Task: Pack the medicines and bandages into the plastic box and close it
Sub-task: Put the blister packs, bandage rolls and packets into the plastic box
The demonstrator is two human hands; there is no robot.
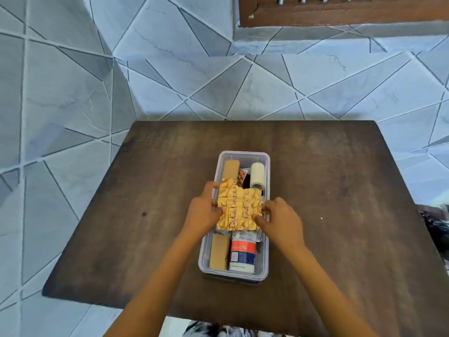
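i have the gold foil strip (239, 207) over the middle of the plastic box (266, 171), left hand (202, 212) and right hand (279, 221) pinching its side edges. it looks light, thin and crinkly, so i'd grip the edges gently and lay it flat.

A dark brown wooden table (340, 190) is standing on a floor (73, 93) of pale grey-blue tiles with thin lines crossing them. A brown wooden thing (340, 13) is showing at the top, by the wall. Something dark (435, 222) is peeking in at the right edge, too blurry to tell.
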